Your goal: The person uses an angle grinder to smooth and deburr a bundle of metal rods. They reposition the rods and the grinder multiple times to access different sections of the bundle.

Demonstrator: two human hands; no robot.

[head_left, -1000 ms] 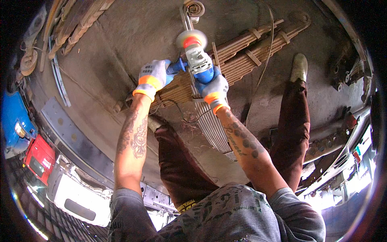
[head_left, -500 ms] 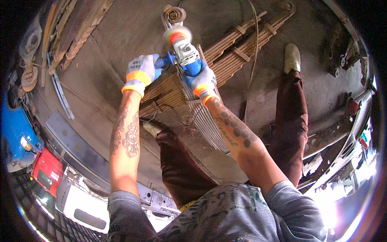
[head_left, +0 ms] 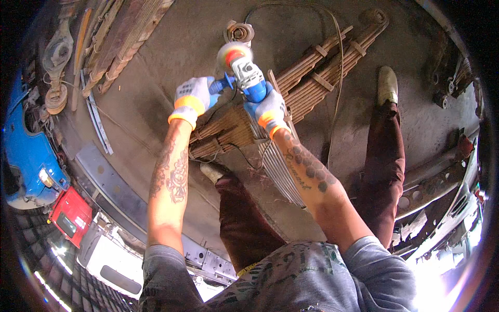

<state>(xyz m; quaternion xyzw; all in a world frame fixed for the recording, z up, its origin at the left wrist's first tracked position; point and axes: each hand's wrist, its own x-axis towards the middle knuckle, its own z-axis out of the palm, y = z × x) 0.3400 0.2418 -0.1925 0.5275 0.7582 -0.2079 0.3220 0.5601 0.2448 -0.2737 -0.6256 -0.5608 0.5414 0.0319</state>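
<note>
Both of my gloved hands hold a blue and grey angle grinder (head_left: pixel 248 75). My left hand (head_left: pixel 193 98) is wrapped round its blue side handle (head_left: pixel 222 84). The fingers of my right hand (head_left: pixel 267 107) close on the blue body. The round brush or disc (head_left: pixel 232 53) at the far end is blurred by spinning, with a reddish centre. It is over the upper end of a leaf spring (head_left: pixel 278 169), just below the spring's rolled eye (head_left: pixel 240 34); whether it touches is hidden. That spring runs down between my legs, its lower leaves shiny grey.
Rusty leaf spring packs (head_left: pixel 325 73) lie crosswise under the grinder on the concrete floor. A thin cable (head_left: pixel 340 57) curves over them. More springs (head_left: pixel 127 44) lie at far left, beside a metal rail (head_left: pixel 96 117). Blue (head_left: pixel 36 166) and red (head_left: pixel 71 216) vehicle cabs stand at left.
The whole view has shifted, so the scene sits slightly further right and lower. Both hands keep their hold on the grinder, which stays near the spring's eye, its disc still blurred.
</note>
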